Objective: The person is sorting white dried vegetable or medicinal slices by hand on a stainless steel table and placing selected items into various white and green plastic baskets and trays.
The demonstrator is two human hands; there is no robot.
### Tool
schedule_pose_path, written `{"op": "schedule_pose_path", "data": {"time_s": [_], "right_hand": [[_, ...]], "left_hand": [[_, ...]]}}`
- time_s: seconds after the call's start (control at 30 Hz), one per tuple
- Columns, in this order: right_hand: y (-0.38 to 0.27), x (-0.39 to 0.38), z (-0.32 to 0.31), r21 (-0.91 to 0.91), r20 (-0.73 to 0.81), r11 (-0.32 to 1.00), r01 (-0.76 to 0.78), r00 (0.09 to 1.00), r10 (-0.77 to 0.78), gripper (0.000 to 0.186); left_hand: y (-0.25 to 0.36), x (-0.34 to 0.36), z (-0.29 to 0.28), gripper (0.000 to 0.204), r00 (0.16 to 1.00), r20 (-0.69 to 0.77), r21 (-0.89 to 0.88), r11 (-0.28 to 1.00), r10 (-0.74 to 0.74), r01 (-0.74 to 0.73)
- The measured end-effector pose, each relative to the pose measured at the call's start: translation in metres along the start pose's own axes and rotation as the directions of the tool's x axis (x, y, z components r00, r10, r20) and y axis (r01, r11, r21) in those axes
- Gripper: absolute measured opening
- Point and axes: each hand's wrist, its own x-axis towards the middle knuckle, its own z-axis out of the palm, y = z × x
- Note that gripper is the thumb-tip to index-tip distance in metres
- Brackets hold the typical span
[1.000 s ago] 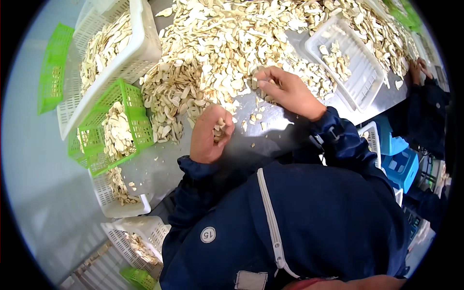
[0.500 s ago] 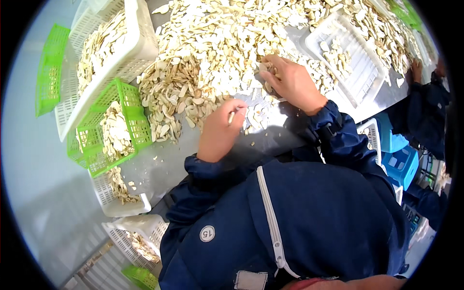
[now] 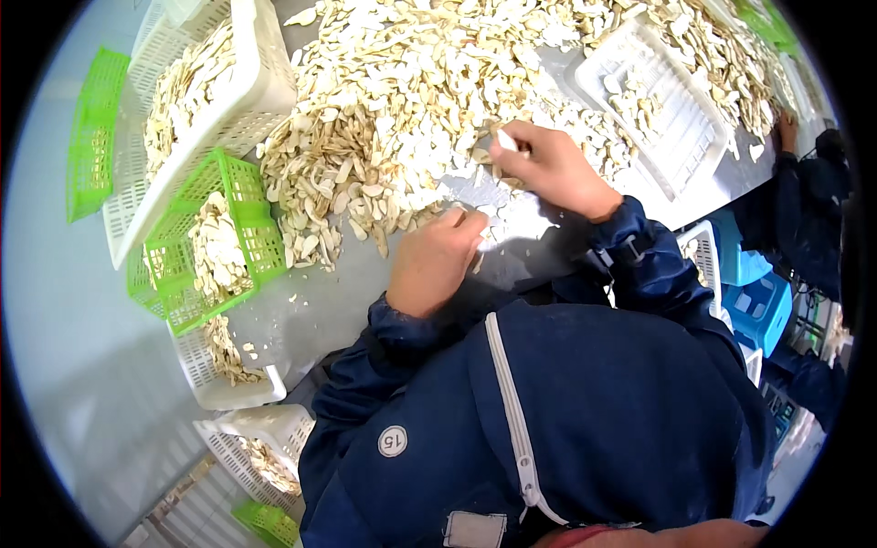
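— What is being handled?

— A big heap of pale dried slices (image 3: pixel 411 100) spread over a grey table (image 3: pixel 311 310). It covers most of the far part of the table, right in front of the person.

— And the right hand?

— The right hand (image 3: pixel 548 169) sits at the near edge of the heap, fingers pinched on one pale slice (image 3: pixel 505 140).

— The left one?

— The left hand (image 3: pixel 434 260) lies on the table just below the heap, fingers curled down onto a few loose slices. Whether it grips any, I cannot tell.

— What lies around?

— Left of the heap, a green basket (image 3: pixel 215 242) with slices inside, touching a long white basket (image 3: pixel 206 100) that is also filled. A flat white tray (image 3: pixel 662 110) lies right of the heap, a few slices on it. At the far right, another person's hand (image 3: pixel 786 132) rests at the table's edge.
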Motion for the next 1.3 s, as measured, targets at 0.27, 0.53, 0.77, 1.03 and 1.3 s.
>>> {"op": "schedule_pose_path", "data": {"time_s": [0.27, 0.53, 0.77, 1.03, 1.3], "right_hand": [[0.016, 0.006, 0.016, -0.47, -0.089, 0.858, 0.207, 0.956, -0.28, 0.023], [0.007, -0.016, -0.012, 0.734, 0.174, 0.661, -0.157, 0.984, 0.04, 0.03], [0.002, -0.01, 0.005, 0.625, 0.321, 0.733, -0.269, 0.944, 0.073, 0.034], [-0.022, -0.018, 0.033, 0.122, 0.394, 0.992, -0.014, 0.918, -0.036, 0.024], [-0.005, -0.033, 0.038, -0.154, 0.611, 0.723, 0.673, 0.64, -0.466, 0.027]], "left_hand": [[-0.008, -0.009, 0.004, 0.014, 0.992, -0.053, 0.01, 0.993, -0.115, 0.116], [-0.021, -0.017, -0.007, 0.013, 0.962, -0.208, -0.175, 0.974, -0.177, 0.141], [-0.013, -0.015, -0.004, 0.016, 0.986, 0.023, 0.029, 0.986, -0.165, 0.165], [-0.035, -0.045, -0.029, 0.01, 0.895, 0.123, -0.968, -0.249, -0.428, 0.013], [-0.032, -0.038, -0.027, 0.015, 0.92, 0.114, -0.945, -0.327, -0.375, -0.016]]}}
